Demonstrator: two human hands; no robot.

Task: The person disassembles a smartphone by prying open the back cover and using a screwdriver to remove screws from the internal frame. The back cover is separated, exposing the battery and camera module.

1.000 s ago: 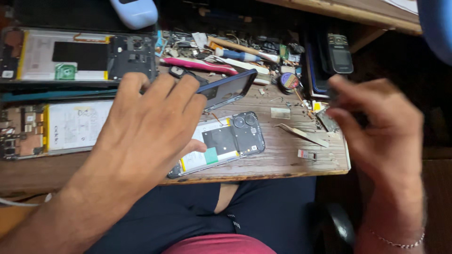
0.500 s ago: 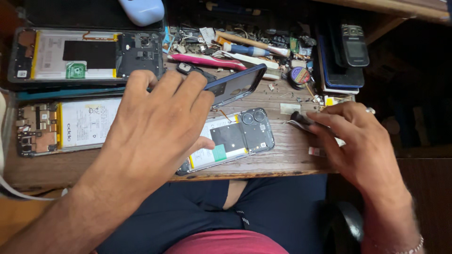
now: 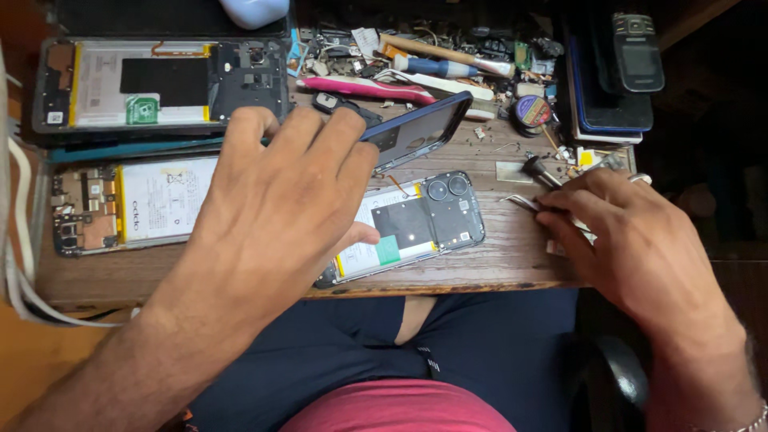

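The left hand pinches a glossy dark-blue back cover tilted above the opened phone, which lies flat at the near edge of the worn wooden bench showing a white battery with green label, while the right hand grips metal tweezers.

Opened phones on wooden bench

arms: bare, no sleeves | right wrist: thin silver chain bracelet | clothes: navy shorts, red shirt
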